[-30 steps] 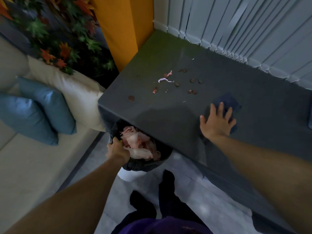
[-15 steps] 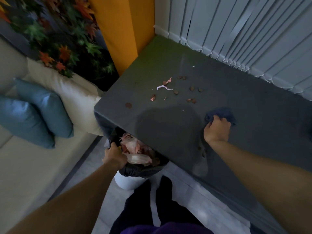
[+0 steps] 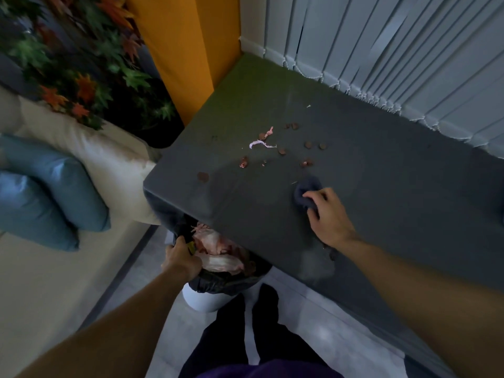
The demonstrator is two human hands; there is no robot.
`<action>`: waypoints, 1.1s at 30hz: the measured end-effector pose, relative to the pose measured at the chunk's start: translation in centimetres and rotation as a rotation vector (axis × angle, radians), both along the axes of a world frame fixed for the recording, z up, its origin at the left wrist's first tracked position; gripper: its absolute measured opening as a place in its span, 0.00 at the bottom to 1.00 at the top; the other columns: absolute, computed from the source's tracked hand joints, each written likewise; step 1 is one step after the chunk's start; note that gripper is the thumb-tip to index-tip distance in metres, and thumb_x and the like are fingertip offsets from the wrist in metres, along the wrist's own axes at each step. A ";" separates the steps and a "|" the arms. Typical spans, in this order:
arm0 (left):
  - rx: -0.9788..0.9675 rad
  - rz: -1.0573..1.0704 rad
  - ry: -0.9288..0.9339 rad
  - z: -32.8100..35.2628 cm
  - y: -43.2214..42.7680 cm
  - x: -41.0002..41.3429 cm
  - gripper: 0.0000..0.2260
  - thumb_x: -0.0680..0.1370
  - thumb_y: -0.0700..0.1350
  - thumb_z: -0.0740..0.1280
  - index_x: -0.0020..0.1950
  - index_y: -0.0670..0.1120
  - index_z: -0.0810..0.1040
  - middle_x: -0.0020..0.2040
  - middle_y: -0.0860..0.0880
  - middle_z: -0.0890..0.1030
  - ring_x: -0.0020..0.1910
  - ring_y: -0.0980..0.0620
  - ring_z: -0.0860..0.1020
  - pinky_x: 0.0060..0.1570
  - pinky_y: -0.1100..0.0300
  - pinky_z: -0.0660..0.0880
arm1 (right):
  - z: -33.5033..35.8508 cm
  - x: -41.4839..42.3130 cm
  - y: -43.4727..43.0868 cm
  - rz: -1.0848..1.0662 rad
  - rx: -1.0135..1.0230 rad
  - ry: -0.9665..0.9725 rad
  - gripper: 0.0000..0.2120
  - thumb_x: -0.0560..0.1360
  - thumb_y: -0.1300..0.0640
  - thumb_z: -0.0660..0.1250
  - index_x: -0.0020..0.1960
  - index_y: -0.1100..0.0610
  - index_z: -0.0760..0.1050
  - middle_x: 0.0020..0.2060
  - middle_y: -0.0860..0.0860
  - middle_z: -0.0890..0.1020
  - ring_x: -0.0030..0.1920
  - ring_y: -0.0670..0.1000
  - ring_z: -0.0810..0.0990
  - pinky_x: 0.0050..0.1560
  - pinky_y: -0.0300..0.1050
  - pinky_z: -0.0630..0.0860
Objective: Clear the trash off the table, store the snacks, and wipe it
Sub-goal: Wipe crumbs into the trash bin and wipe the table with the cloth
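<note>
A dark grey table (image 3: 381, 186) fills the middle and right of the head view. Several brown crumbs (image 3: 308, 144) and pale wrapper scraps (image 3: 259, 144) lie scattered on its left part. My right hand (image 3: 327, 214) grips a bunched dark blue cloth (image 3: 306, 190) on the tabletop, just right of the crumbs. Below the table's near corner stands a white bin (image 3: 207, 301) lined with a black bag and filled with pinkish trash (image 3: 218, 255). My left hand (image 3: 182, 259) grips the bag's rim at the bin's left side.
A cream sofa (image 3: 54, 268) with blue cushions (image 3: 49, 192) runs along the left. A plant with red and green leaves (image 3: 81, 64) and an orange panel (image 3: 177, 50) stand behind the table's left end. Vertical blinds (image 3: 395, 50) hang along the far edge. My legs (image 3: 245, 336) stand on the grey floor.
My right hand went from lying flat on the spread cloth to gripping it bunched up, and moved it left toward the crumbs. My left hand kept hold of the bin bag.
</note>
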State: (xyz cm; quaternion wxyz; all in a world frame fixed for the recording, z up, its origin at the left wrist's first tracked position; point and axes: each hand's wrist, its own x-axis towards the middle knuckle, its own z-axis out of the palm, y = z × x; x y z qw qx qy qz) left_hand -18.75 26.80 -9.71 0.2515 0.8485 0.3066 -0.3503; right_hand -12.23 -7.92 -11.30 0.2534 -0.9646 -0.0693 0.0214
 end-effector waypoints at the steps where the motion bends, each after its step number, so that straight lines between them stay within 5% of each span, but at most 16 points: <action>1: 0.003 -0.007 0.001 -0.1 0.0 0.1 0.27 0.74 0.40 0.65 0.72 0.47 0.64 0.66 0.41 0.68 0.59 0.39 0.73 0.56 0.49 0.75 | 0.2 0.4 -0.2 -0.094 0.052 -0.035 0.13 0.76 0.63 0.65 0.60 0.60 0.75 0.54 0.59 0.73 0.53 0.58 0.74 0.55 0.46 0.70; 4: 0.002 -0.011 -0.005 -0.3 0.1 0.1 0.28 0.74 0.42 0.66 0.73 0.47 0.64 0.66 0.41 0.68 0.61 0.39 0.72 0.53 0.52 0.72 | 0.5 2.9 -0.7 -0.464 0.158 -0.158 0.15 0.77 0.62 0.61 0.62 0.64 0.72 0.57 0.64 0.72 0.56 0.63 0.73 0.61 0.51 0.68; 7: -0.005 -0.005 -0.008 -0.4 0.2 0.1 0.27 0.75 0.42 0.65 0.73 0.47 0.64 0.66 0.42 0.69 0.61 0.39 0.72 0.53 0.52 0.72 | 0.3 6.8 -0.7 -0.611 0.142 -0.009 0.20 0.80 0.61 0.60 0.71 0.63 0.67 0.63 0.65 0.69 0.64 0.64 0.69 0.68 0.51 0.64; 11: -0.016 0.007 -0.001 -0.7 0.1 0.1 0.27 0.75 0.42 0.65 0.74 0.47 0.64 0.65 0.42 0.68 0.61 0.39 0.72 0.55 0.51 0.74 | -0.3 8.3 1.7 -0.391 0.009 0.085 0.20 0.78 0.60 0.62 0.68 0.63 0.74 0.56 0.65 0.74 0.57 0.67 0.74 0.63 0.53 0.70; 15: -0.035 0.023 0.003 -1.0 0.3 0.3 0.28 0.75 0.41 0.65 0.75 0.48 0.63 0.65 0.42 0.68 0.60 0.40 0.72 0.51 0.54 0.71 | -0.5 5.2 4.8 -0.057 0.117 -0.008 0.18 0.72 0.57 0.62 0.58 0.63 0.81 0.49 0.61 0.77 0.50 0.62 0.77 0.54 0.46 0.71; 18: -0.047 0.027 0.006 -1.2 0.7 0.4 0.29 0.75 0.41 0.65 0.75 0.49 0.62 0.65 0.43 0.67 0.59 0.40 0.72 0.52 0.52 0.75 | -0.5 5.4 5.2 -0.130 0.093 -0.146 0.16 0.74 0.55 0.61 0.58 0.58 0.80 0.50 0.57 0.76 0.51 0.61 0.73 0.54 0.51 0.71; 21: -0.041 0.010 0.003 -1.3 1.0 0.6 0.28 0.75 0.39 0.64 0.75 0.49 0.63 0.65 0.42 0.68 0.59 0.40 0.73 0.52 0.51 0.76 | -1.0 6.4 5.7 -0.328 -0.035 -0.054 0.15 0.76 0.55 0.64 0.62 0.52 0.79 0.59 0.53 0.75 0.57 0.62 0.69 0.58 0.55 0.68; 28: -0.049 0.017 0.001 -2.1 1.4 0.8 0.27 0.75 0.41 0.65 0.74 0.50 0.63 0.66 0.43 0.67 0.62 0.39 0.71 0.55 0.52 0.72 | -1.2 4.1 8.5 0.111 0.187 -0.129 0.12 0.73 0.57 0.60 0.50 0.61 0.78 0.49 0.57 0.77 0.50 0.59 0.73 0.55 0.46 0.69; 33: -0.009 -0.021 -0.014 -2.3 1.7 0.7 0.24 0.76 0.42 0.61 0.72 0.50 0.65 0.65 0.42 0.69 0.61 0.39 0.72 0.53 0.52 0.72 | 0.1 9.3 7.9 -0.386 0.227 -0.265 0.11 0.73 0.66 0.59 0.53 0.64 0.75 0.50 0.62 0.77 0.54 0.62 0.72 0.57 0.51 0.64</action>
